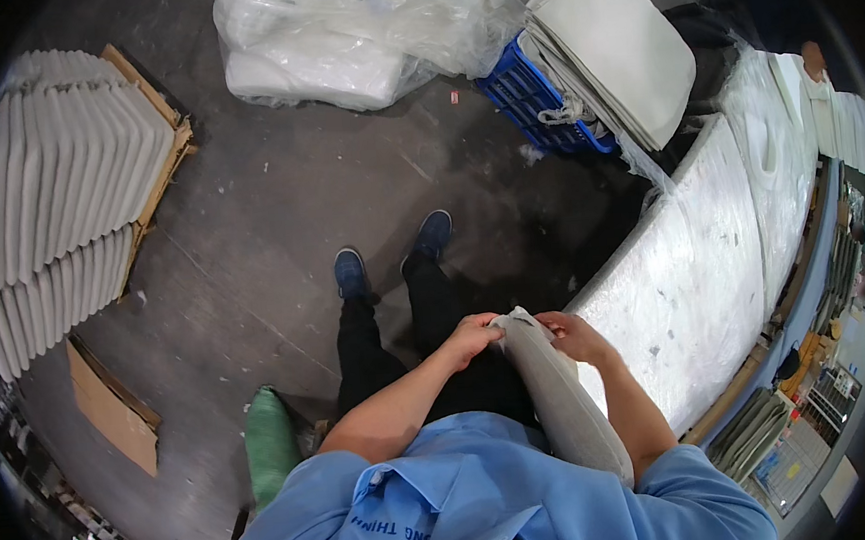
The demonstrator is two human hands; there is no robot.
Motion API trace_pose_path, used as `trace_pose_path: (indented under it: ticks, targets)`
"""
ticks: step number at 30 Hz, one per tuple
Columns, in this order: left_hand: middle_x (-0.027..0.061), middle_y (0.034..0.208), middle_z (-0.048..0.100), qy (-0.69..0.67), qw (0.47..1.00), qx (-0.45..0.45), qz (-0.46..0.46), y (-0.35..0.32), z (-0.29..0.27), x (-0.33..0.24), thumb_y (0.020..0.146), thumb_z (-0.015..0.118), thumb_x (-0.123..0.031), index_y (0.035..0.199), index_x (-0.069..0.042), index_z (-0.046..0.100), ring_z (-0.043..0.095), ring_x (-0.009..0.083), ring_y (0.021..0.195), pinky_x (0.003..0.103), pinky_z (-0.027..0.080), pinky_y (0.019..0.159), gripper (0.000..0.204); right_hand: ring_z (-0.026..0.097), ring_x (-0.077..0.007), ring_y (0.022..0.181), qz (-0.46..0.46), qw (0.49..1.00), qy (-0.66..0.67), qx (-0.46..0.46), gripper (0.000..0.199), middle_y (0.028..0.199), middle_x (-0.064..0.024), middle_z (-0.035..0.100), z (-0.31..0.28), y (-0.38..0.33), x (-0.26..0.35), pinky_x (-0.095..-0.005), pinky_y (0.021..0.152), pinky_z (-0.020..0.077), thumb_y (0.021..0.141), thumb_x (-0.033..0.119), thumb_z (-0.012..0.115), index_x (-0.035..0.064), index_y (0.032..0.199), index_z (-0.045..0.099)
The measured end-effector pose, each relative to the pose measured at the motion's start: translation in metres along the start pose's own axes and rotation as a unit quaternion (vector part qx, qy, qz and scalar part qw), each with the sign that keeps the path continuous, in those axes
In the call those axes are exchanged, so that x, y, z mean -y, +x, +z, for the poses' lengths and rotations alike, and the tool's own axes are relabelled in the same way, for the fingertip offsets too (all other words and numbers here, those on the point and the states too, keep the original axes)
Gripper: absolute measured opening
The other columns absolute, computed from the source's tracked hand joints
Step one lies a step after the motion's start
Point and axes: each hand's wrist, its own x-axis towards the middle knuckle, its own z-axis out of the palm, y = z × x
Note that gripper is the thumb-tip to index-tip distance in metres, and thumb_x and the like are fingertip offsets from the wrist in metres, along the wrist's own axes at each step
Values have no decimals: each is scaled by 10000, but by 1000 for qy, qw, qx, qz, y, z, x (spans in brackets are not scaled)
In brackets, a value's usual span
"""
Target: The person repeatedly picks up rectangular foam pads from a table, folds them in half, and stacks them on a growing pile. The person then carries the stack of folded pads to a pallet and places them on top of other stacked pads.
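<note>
The grey cushion [559,402] stands on edge in front of the person, its near end against the blue shirt [447,480]. At its far end, the left hand [473,338] pinches one side with narrow fingers; the right hand [573,336] appears to pinch the other. Uneven pulling could crease or strain the cloth; a slipping pinch could let that end drop toward the floor [241,253]. Beside it is the film-covered counter [668,274]; contact is unclear.
</note>
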Motion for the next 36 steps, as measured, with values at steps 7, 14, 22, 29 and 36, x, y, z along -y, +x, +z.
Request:
trace_pose_path:
  ticks: [7,14,22,29,36]
  targets:
    - [165,967,734,345,931,-24,114,5,17,-10,855,649,-135,1104,-90,741,708,302,922,406,542,814,270,714,-383,946,11,954,-160,-252,195,1012,-202,739,31,-7,14,-428,840,558,917,110,614,64,1067,729]
    - [194,1087,718,398,911,0,108,16,38,-16,815,609,-109,1036,-99,742,668,424,1068,514,536,897,258,729,-365,924,-13,945,-201,-256,171,956,-196,743,9,-11,11,-430,812,564,903,119,637,63,1031,735]
    - [55,938,732,45,997,-67,9,13,15,-5,909,631,-89,1074,-64,741,669,173,821,345,522,713,199,702,-320,816,5,975,-148,-164,223,908,-166,741,2,37,13,-402,746,513,962,224,642,38,1040,737]
    - [57,933,683,-212,967,-140,-27,34,44,-1,895,518,-28,1051,-55,701,628,166,869,325,497,797,242,659,-242,821,163,974,96,-124,381,833,-113,700,6,72,12,-398,790,499,975,353,633,-15,947,724]
    - [125,1012,692,-137,943,-303,-5,80,64,19,941,469,-140,1031,-6,703,627,239,976,395,496,868,284,708,-424,897,117,967,-171,-149,436,878,-239,732,12,91,28,-482,807,548,846,460,746,25,852,772]
